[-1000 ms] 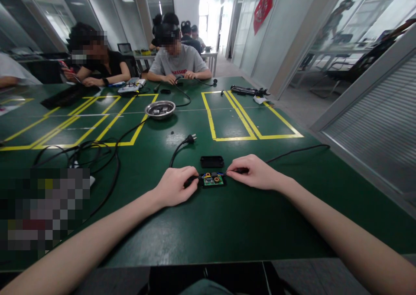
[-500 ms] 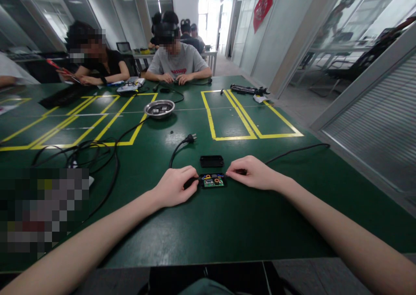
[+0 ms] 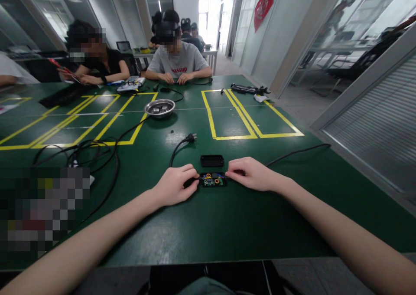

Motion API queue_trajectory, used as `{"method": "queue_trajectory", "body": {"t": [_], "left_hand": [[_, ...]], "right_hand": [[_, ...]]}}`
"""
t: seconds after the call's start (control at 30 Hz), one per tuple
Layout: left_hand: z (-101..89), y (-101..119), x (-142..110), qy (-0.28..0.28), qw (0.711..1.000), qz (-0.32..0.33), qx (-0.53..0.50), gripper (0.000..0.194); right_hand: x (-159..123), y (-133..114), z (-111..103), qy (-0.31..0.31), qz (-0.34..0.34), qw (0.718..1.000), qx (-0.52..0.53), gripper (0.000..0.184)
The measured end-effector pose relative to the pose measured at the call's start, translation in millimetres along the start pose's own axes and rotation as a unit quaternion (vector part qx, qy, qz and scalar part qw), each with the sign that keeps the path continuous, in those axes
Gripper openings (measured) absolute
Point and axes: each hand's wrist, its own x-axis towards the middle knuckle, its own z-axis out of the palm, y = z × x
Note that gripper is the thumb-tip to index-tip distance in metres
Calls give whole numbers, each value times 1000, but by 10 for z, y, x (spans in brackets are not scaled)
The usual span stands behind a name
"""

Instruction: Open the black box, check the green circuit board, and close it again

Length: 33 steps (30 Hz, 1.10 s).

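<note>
Nearest, green table (image 3: 162, 238): its left corner is covered by pixel blocks (image 3: 45, 208)
Left hand (image 3: 178, 184): fingers and thumb are drawn narrowly together, and the left cable (image 3: 172, 152) is gripped between them at the left end of the open case (image 3: 213, 186)
Right hand (image 3: 249, 172): fingers are likewise pinched, with the right cable (image 3: 297, 150) held at the other end of the case — the exact contact is partly hidden
Case: it is laid flat on the table between both hands; a circuit board (image 3: 209, 181) with two copper-coloured coils is contained in it
Black cover (image 3: 212, 160): it is set just beyond the case, apart from it, hollow side up
Plug (image 3: 191, 137): it is seen at the left cable's far end, pins turned rightward
Coiled cable (image 3: 89, 149): it is heaped to the left
Yellow tape (image 3: 234, 138): outlines are marked on the table farther back
Metal bowl (image 3: 160, 114): small metal parts (image 3: 160, 109) are held in it
Black tripod (image 3: 248, 89): it is laid near the far right edge
Person in grey (image 3: 182, 58): a small dark object is handled at the far side
</note>
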Motion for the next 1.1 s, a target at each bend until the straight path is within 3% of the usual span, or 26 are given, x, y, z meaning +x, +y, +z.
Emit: {"method": "queue_trajectory", "body": {"t": [0.57,0.9,1.1], "left_hand": [[-42,5,-2,-27,998,18,49,18],[-11,-7,10,-17,998,29,61,21],[-26,-4,31,-25,995,35,85,22]], "right_hand": [[100,-133,133,-2,72,980,-185,29],[138,-98,209,58,148,970,-185,27],[179,-95,177,60,150,976,-149,10]]}}
